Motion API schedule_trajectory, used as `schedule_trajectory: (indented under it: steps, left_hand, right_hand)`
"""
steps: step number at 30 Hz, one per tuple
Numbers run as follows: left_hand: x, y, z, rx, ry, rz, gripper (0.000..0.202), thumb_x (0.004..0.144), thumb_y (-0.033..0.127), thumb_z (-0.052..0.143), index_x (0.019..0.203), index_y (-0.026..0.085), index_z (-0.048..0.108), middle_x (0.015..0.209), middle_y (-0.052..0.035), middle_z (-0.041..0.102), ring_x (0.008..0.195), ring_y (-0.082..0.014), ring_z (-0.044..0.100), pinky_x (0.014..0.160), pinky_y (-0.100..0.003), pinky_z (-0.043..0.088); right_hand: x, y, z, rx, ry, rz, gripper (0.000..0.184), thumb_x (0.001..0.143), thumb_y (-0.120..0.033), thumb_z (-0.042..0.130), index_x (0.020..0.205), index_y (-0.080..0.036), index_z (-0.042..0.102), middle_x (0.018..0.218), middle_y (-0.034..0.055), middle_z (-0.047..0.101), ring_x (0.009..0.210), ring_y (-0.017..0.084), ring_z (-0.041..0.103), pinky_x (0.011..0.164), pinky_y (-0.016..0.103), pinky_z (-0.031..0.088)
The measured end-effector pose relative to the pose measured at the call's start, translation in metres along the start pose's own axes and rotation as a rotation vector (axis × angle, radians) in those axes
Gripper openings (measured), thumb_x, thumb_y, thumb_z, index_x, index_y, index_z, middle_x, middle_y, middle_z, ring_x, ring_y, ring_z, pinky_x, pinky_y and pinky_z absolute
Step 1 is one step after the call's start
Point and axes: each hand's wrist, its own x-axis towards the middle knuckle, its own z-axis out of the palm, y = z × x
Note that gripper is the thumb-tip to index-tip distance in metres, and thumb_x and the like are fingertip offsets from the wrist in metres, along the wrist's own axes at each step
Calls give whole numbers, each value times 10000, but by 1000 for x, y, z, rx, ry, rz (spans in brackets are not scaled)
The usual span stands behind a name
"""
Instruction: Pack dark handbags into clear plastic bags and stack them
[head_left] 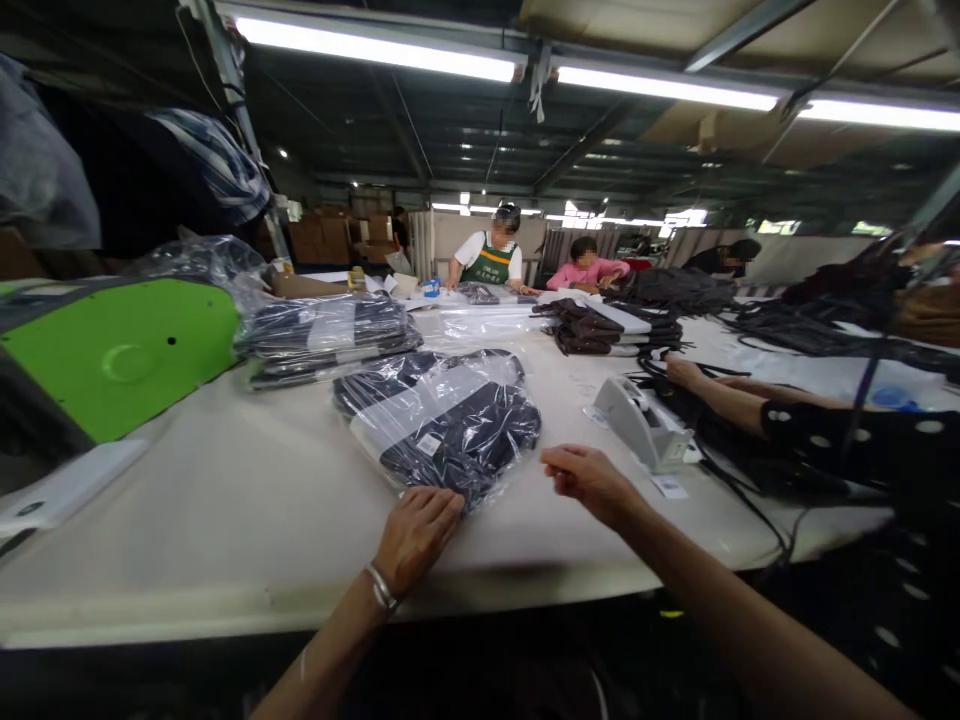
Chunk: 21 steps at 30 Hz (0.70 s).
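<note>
A dark folded garment in a clear plastic bag (480,430) lies on the table in front of me, with a pale band across it and a small white label. My left hand (420,530), a bracelet at its wrist, is closed over the bag's near edge, fingers together and curled; its thumb is mostly hidden. Right of the bag and apart from it, my right hand (589,480) hovers over the table. Its thumb and fingertips are pinched together, and I cannot make out anything between them. A grey tape dispenser-like device (645,425) stands just beyond that hand.
Bagged garments (330,335) are stacked behind left, beside a green panel (127,345). Dark garments (600,325) lie folded behind right. A co-worker's arm (720,400) reaches in from the right over dark straps. Other people work across the white table (225,500).
</note>
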Motion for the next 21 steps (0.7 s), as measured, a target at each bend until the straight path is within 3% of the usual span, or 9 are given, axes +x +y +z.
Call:
schedule_trajectory:
  steps: [3, 5, 12, 16, 21]
  left_hand:
    - [-4, 3, 3, -12, -36, 1, 171, 972, 195, 491, 1082, 179, 620, 929, -39, 715, 852, -184, 633, 800, -337, 474]
    - [-6, 4, 4, -12, -43, 7, 169, 974, 207, 495, 1084, 172, 618, 920, -40, 711, 845, -188, 629, 792, -343, 471]
    - [-11, 0, 11, -40, -34, 14, 165, 949, 182, 536, 1100, 160, 600, 949, -44, 701, 860, -199, 618, 797, -350, 466]
    - [-12, -1, 13, -56, -33, 1, 169, 951, 174, 510, 1102, 168, 587, 938, -47, 694, 854, -194, 622, 793, -346, 480]
    - [-6, 1, 10, -2, -136, -117, 331, 919, 173, 518, 1249, 168, 521, 939, -57, 667, 832, -209, 620, 781, -368, 498]
  right_hand:
    - [-6, 18, 78, -13, -187, 55, 281, 653, -389, 773, 646, -153, 622, 601, -9, 622, 468, 58, 446, 470, 211, 348]
    - [-6, 30, 101, -82, -196, 91, 275, 669, -384, 753, 624, -157, 604, 583, -14, 614, 452, 58, 445, 455, 206, 332]
    - [6, 52, 101, -256, -105, 270, 307, 770, -355, 682, 567, -160, 562, 493, -31, 538, 418, 65, 438, 379, 176, 264]
    - [10, 52, 100, -218, -170, 355, 341, 791, -351, 690, 542, -164, 551, 469, -37, 524, 399, 54, 413, 360, 146, 247]
    - [17, 56, 95, -159, -208, 435, 359, 814, -350, 705, 543, -158, 569, 443, -30, 508, 370, 50, 409, 348, 126, 274]
